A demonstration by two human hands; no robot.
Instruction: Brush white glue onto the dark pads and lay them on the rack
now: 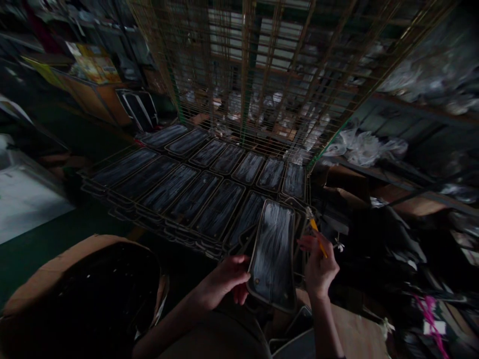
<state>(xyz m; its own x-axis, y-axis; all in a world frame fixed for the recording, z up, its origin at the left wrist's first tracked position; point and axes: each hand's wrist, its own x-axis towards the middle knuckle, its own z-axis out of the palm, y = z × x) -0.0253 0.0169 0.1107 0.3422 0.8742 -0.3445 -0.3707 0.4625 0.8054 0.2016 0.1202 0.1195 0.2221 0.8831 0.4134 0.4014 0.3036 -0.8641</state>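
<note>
My left hand (224,283) grips the left edge of a dark phone case (273,254) smeared with whitish streaks, held tilted over my lap. My right hand (318,267) is closed round a thin yellow-handled brush (317,233) at the case's right edge, its tip pointing up and away. Just beyond the held case lies a wire rack (112,212) bearing two rows of several similar streaked cases (194,194).
A tall wire-mesh rack (262,75) rises behind the laid-out cases. A cardboard box (75,289) with dark contents sits at my lower left. Crumpled plastic bags (359,147) and cluttered shelves fill the right side. More cases lie near my lap (299,334).
</note>
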